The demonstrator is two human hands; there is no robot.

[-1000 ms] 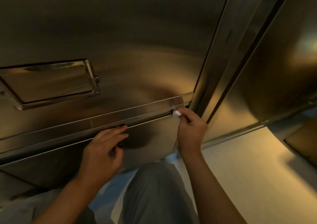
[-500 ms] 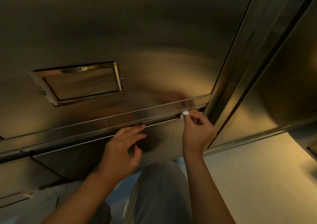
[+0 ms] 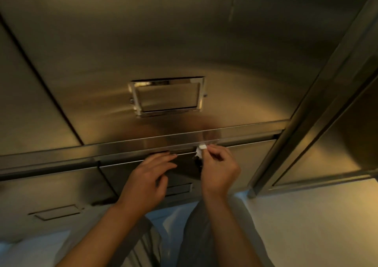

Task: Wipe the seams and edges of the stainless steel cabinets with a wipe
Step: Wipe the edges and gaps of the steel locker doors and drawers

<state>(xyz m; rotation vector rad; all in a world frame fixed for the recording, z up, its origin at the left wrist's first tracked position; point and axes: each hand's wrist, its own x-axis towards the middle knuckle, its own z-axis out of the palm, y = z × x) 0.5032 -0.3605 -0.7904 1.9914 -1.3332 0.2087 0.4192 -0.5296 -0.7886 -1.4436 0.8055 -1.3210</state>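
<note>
At the seam (image 3: 235, 138) under the cabinet (image 3: 163, 41) door, the right hand (image 3: 219, 168) pinches a small wipe (image 3: 200, 149), its end pointing up against the left-right seam. The left hand (image 3: 147, 182) rests beside it, fingers straight.

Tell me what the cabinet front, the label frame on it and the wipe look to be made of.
Cabinet front: brushed stainless steel, by its soft, streaky glow.
Label frame: brighter polished metal, likely steel or chrome; mirror-like edges.
Wipe, pinched by the right hand: white, crumpled, thin; paper or cloth, unclear.
</note>
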